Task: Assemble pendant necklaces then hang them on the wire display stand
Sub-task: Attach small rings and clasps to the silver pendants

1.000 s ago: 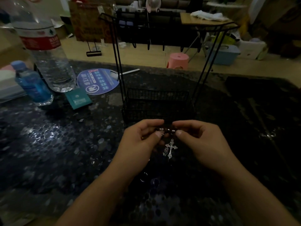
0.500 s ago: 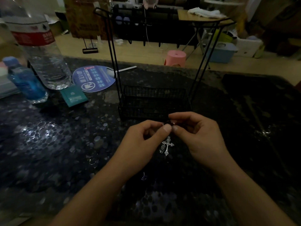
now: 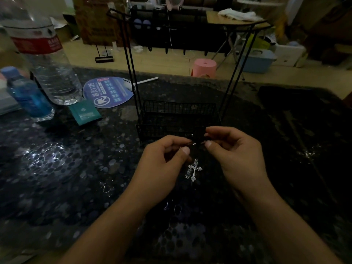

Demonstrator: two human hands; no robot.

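A silver cross pendant (image 3: 194,169) hangs from a dark cord (image 3: 196,141) that runs between my two hands. My left hand (image 3: 164,162) pinches one end of the cord between thumb and fingers. My right hand (image 3: 232,151) pinches the other end, a little higher and to the right. Small metal fittings glint on the cord between the thumbs. Just behind my hands stands the black wire display stand (image 3: 179,115), with a mesh basket at its base, two tall uprights and a top bar. Nothing visibly hangs on it.
On the dark speckled table (image 3: 57,168), at the left, stand a large clear water bottle (image 3: 43,61) and a small blue bottle (image 3: 28,96). A teal packet (image 3: 84,113) and a round blue fan (image 3: 108,94) lie beside them. A pink stool (image 3: 204,67) stands on the floor beyond.
My hands have drawn slightly apart, stretching the cord between them. The cross pendant still hangs beneath, swinging a little. The view has shifted slightly downward.
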